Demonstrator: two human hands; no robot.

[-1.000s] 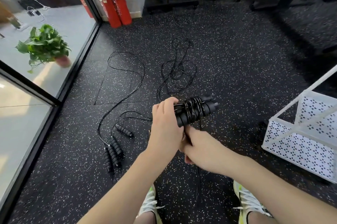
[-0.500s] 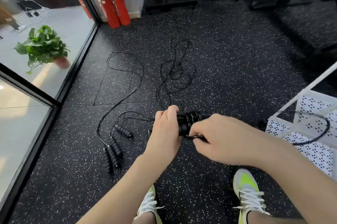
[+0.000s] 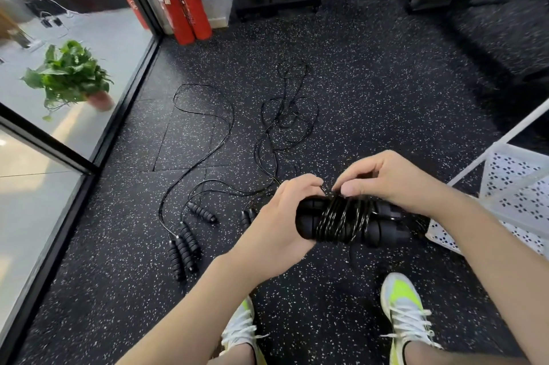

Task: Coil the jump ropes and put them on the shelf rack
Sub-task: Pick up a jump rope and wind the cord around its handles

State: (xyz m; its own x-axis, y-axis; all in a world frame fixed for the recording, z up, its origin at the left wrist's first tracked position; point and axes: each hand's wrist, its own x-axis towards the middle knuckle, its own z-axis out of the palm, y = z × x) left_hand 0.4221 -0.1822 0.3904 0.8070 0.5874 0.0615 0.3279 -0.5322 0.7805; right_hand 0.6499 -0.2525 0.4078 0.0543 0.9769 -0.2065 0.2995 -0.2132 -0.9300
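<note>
Steadying the paired handles in the gripping left hand — the right hand, fingers pinched on the cord, tucks it so the coil holds.

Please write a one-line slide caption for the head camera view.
Left hand grips jump rope handles while right hand pinches the cord wound around them; more ropes lie on the floor.
</note>
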